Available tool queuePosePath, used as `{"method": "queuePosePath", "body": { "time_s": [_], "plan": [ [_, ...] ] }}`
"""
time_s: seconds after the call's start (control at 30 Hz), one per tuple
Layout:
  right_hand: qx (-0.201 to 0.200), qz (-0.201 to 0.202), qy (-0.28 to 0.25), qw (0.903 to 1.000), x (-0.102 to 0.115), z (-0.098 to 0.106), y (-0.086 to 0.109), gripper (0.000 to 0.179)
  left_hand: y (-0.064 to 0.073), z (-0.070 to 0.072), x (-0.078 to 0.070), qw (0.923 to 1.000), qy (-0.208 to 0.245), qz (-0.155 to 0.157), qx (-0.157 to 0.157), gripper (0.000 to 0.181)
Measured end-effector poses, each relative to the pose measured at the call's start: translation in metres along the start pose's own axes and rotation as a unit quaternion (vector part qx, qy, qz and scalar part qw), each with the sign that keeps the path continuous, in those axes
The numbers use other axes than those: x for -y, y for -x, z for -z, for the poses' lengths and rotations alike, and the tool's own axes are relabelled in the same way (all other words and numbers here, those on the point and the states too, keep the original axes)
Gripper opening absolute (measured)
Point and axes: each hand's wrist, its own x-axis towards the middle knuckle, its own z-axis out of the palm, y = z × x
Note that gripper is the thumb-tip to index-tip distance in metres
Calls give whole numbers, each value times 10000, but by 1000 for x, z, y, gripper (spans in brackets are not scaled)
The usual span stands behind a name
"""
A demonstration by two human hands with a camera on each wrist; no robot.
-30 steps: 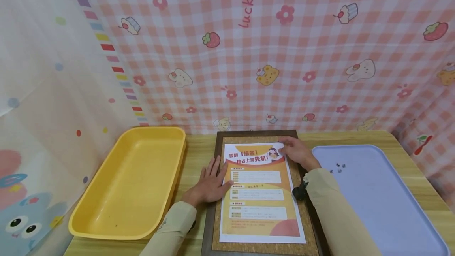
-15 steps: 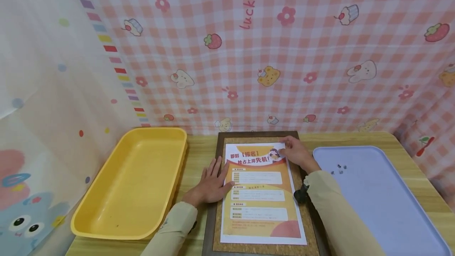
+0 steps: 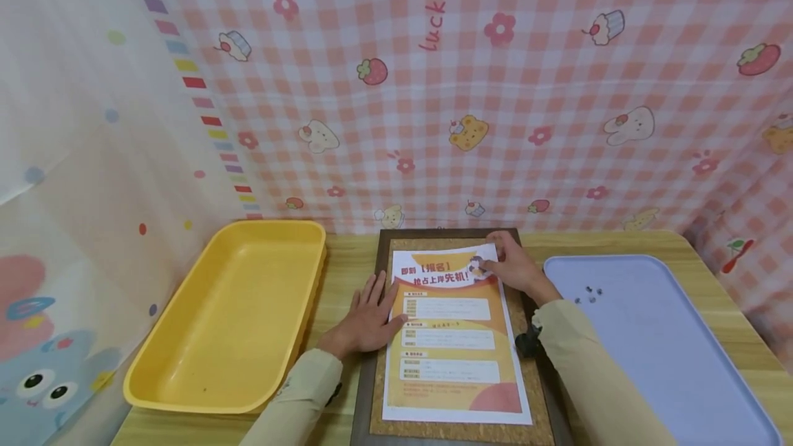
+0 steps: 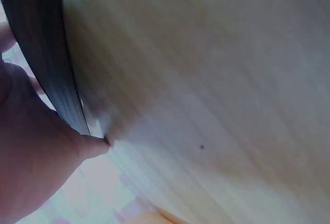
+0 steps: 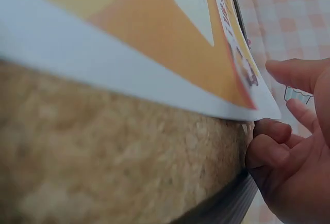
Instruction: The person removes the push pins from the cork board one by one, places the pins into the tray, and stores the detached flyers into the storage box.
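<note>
A printed orange-and-white paper sheet lies on a cork board with a dark frame. My left hand rests with fingers extended across the board's left edge, fingertips and thumb on the sheet's left margin. In the left wrist view, part of this hand shows beside the dark frame. At the sheet's top right corner, my right hand holds the slightly raised corner between thumb and fingers. The right wrist view shows curled fingers at that corner, the thumb above it.
A yellow tray stands on the wooden table at left. At right lies a lavender tray bearing several small dark or clear pieces. A pink checkered curtain hangs behind the table.
The sheet's top right corner is bent up a little more, and the right thumb has shifted slightly. The left hand keeps its place.
</note>
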Motion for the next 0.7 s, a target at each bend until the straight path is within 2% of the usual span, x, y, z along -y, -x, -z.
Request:
{"method": "queuePosePath", "body": {
  "time_s": [0.17, 0.3, 0.47, 0.53, 0.7],
  "plan": [
    [13, 587, 118, 9982, -2, 2, 8, 60, 0, 2, -1, 9999, -5, -14, -161, 71],
    [112, 799, 232, 9965, -2, 3, 20, 56, -2, 0, 1, 9996, 72, -7, -291, 71],
    [368, 839, 225, 9955, -2, 7, 34, 46, -2, -1, 0, 9989, 233, -61, -410, 71],
    [474, 809, 36, 9956, -4, 7, 40, 40, -2, -1, 0, 9985, 291, -77, -452, 71],
    [925, 716, -892, 9891, -8, 8, 52, 32, -2, -2, 0, 9974, 484, -60, -536, 72]
  ]
}}
